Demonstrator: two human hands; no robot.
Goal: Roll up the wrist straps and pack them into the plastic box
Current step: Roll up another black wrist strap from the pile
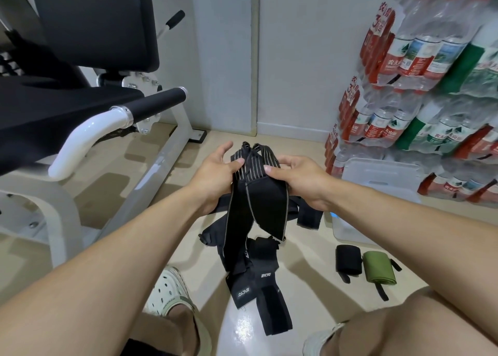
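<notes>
Both hands hold a pair of black wrist straps (258, 204) with grey stripes up above the floor. My left hand (215, 172) pinches the striped top end with thumb on top, and my right hand (296, 177) grips the other side. The strap ends hang down between my forearms. More black straps (256, 280) lie in a loose heap on the floor below. A rolled black strap (348, 258) and a rolled green strap (378, 268) lie side by side to the right. The clear plastic box (347, 229) stands beyond them, partly hidden by my right forearm, with its lid (382, 177) behind.
A white gym machine (89, 129) with black pads and a padded handle fills the left side. Stacked packs of bottled water (420, 72) stand along the right wall. My knees and a white clog (169, 291) are at the bottom.
</notes>
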